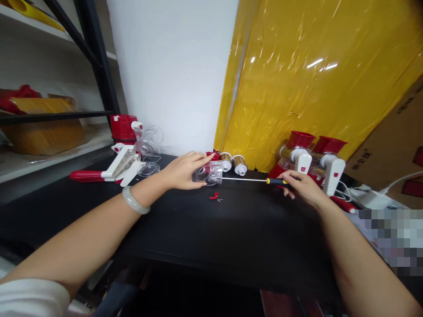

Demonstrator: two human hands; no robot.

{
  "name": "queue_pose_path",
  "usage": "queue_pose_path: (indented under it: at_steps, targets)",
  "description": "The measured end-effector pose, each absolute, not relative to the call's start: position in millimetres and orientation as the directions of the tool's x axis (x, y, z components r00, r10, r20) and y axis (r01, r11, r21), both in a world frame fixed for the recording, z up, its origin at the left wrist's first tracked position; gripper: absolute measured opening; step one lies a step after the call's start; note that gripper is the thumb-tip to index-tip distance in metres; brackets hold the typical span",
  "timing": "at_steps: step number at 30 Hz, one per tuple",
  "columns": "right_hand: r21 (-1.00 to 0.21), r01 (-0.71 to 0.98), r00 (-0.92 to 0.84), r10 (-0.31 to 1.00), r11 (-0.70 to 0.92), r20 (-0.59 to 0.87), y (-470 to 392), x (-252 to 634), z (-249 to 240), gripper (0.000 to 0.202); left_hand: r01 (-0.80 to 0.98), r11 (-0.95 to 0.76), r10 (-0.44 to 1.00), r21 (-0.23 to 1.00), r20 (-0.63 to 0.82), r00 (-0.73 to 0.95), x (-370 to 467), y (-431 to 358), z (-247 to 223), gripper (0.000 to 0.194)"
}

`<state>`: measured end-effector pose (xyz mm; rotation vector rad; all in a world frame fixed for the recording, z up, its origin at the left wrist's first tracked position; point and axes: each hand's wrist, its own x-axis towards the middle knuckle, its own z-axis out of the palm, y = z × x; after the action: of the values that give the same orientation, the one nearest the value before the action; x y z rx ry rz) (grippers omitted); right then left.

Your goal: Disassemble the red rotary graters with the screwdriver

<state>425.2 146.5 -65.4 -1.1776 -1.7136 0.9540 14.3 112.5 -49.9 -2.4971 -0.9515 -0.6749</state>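
The fingers of the right hand [302,189] pinch the yellow-and-black handle of a screwdriver [274,181], the lower ones curled loosely below it, a grip that looks suited to turning. The left hand [181,171] has its thumb spread from the fingers around a clear plastic part [216,171], probably to brace it against the tool; whether its farther fingers press together, I cannot tell. On the black tabletop [198,237], on the person's side of that part, lie small red pieces [213,197] with tiny screws [220,200] just beside them, likely kept there for easy reach. The part lies on its side at mid-table between the hands, so the screwdriver's shaft runs level into its right end; the exact contact of the tip is too small to read. Just behind it stand two perforated drums [233,164]. Well apart to the left, a white arm with a red grip [87,176] lies by clear housings [148,147] and a red base [124,127]. To the right, red hoppers [300,139] top upright units, perhaps set aside to leave working room, before a yellow sheet [297,66].
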Motion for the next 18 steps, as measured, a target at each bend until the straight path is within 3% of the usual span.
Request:
queue_pose_path:
  at_steps: [6,10,14,18]
  targets:
    - [-0.936,0.261,-0.158,0.967,0.235,0.199,150.3,424.4,-66.0,0.043,0.699,-0.692,0.513,-0.183,0.558,0.653,15.3,111.9,-49.5,0.082]
    - [-0.95,0.111,-0.105,0.954,0.291,0.28,150.1,421.6,-66.3,0.031,0.706,-0.686,0.521,-0.18,0.556,0.648,15.0,112.0,-49.9,0.082]
    - [-0.941,-0.085,-0.135,0.932,0.328,0.337,143.0,419.2,-61.5,0.038,0.708,-0.688,0.525,-0.16,0.564,0.638,14.3,112.7,-50.6,0.082]
    - [-0.922,-0.172,-0.168,0.912,0.346,0.374,135.3,417.7,-56.4,0.042,0.703,-0.697,0.524,-0.142,0.568,0.634,14.5,112.9,-51.1,0.083]
